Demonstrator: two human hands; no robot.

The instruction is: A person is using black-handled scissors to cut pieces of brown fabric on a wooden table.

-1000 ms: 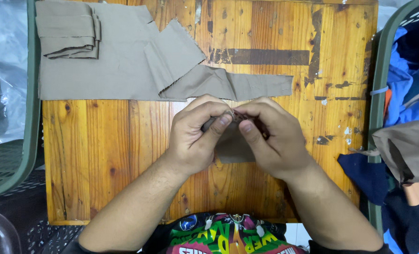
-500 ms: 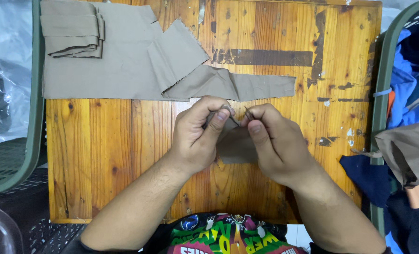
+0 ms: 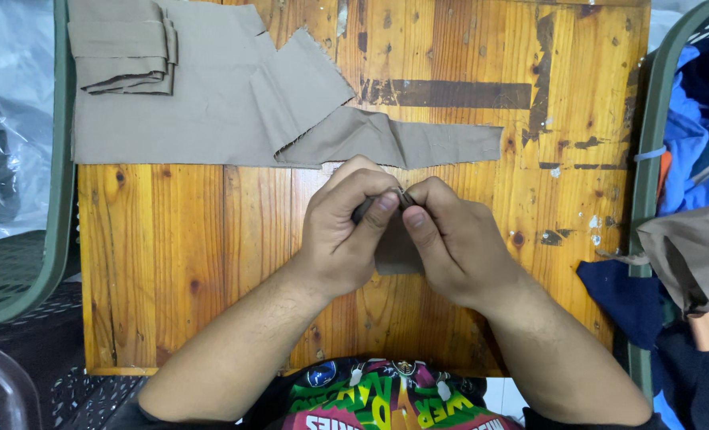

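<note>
Khaki cloth scrap (image 3: 394, 253) (flat, matte) pinched by left hand (image 3: 342, 231) and right hand (image 3: 458, 247) fingertips over knotty planks (image 3: 211, 239).

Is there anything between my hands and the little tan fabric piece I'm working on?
Nothing visible: both the left hand and the right hand already pinch the small tan fabric piece at its top edge, over the wooden table.

We see the small khaki fabric piece (image 3: 394, 251) mostly hidden behind the left hand (image 3: 342, 231) & right hand (image 3: 450, 243); the dark item pinched at the fingertips (image 3: 386, 201) is too small to identify. Large khaki cloth (image 3: 211, 103) & folded stack (image 3: 123, 48) are cut off at top edge, the green bin (image 3: 649, 143) w/ clothes at right edge.
</note>
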